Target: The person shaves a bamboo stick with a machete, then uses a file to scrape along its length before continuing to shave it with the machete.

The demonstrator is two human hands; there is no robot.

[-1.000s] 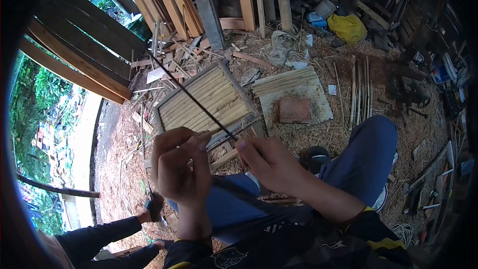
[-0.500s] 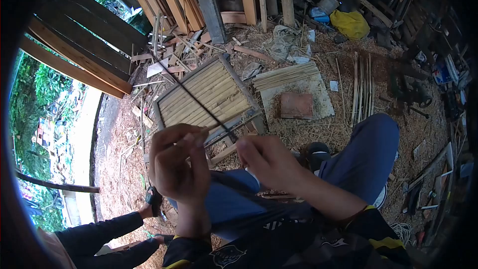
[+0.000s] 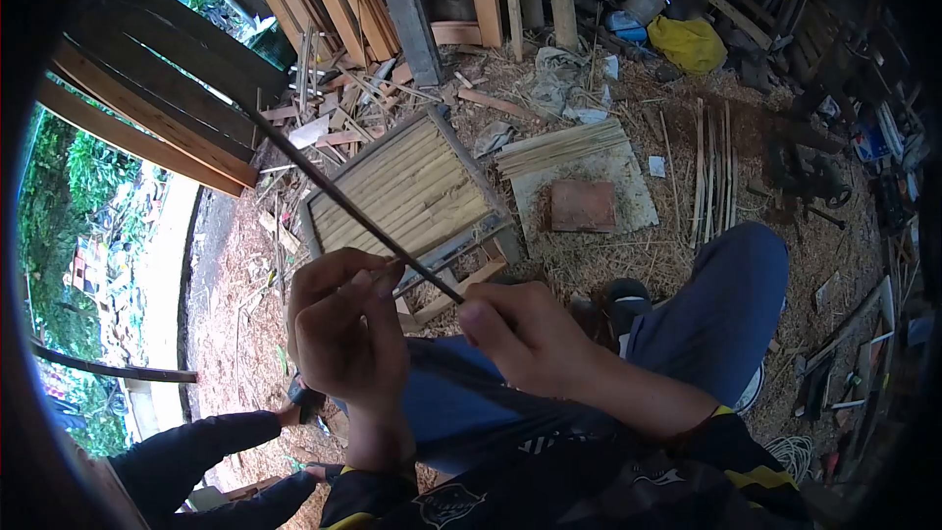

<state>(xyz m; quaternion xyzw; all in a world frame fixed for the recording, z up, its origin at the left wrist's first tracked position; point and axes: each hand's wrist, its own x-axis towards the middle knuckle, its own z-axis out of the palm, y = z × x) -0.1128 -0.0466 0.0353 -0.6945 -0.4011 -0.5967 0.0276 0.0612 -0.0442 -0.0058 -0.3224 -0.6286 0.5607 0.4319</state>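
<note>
My right hand (image 3: 525,334) is closed around the near end of a long, thin, dark strip (image 3: 334,191), thumb along it. The strip slants up and away to the left, over a wooden frame. My left hand (image 3: 348,334) is closed in a pinch beside the strip, its fingertips right at the strip's near part. What the left fingers pinch is too small to make out. Beyond both hands lies the wooden frame filled with slats (image 3: 397,186), its near corner partly behind my hands.
A flat board (image 3: 638,201) carries a bundle of thin sticks (image 3: 559,149) and a reddish block (image 3: 583,206). More long sticks (image 3: 714,172) lie to the right. Wood scraps and shavings cover the ground. A person's legs (image 3: 216,447) show at lower left; planks (image 3: 353,0) lean at the back.
The dark strip has swung and come closer to the camera, its far end now further left and looking thicker. My right hand has shifted slightly down; my left hand stays almost in place.
</note>
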